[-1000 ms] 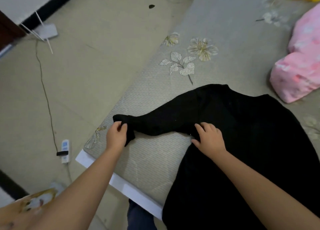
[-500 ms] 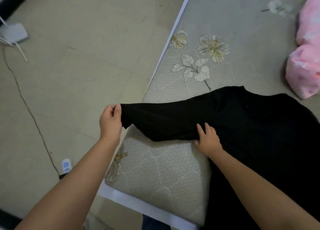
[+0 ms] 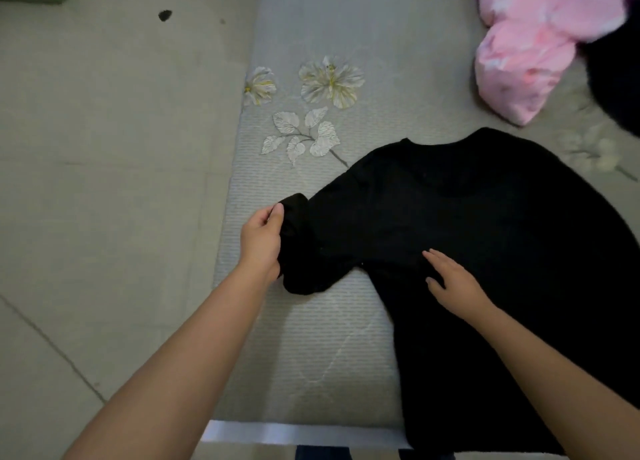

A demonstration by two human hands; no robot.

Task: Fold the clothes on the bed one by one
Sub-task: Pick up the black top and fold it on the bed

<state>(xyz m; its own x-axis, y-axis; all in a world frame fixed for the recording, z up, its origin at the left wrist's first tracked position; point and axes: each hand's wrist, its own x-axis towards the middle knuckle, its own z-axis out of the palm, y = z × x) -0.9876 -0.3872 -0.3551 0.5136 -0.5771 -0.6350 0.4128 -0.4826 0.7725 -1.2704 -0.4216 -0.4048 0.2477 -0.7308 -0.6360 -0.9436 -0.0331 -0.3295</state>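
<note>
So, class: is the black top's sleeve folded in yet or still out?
Partly folded: the left hand grips the sleeve, bunched beside the black top, not laid across it.

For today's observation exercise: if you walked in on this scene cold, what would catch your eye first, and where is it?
First, the big black garment spread over the grey bed, filling the right of the view. The left hand grips its sleeve end near the bed's left edge, while the right hand rests flat on the body. Next, the bright pink bundle at the upper right.
</note>
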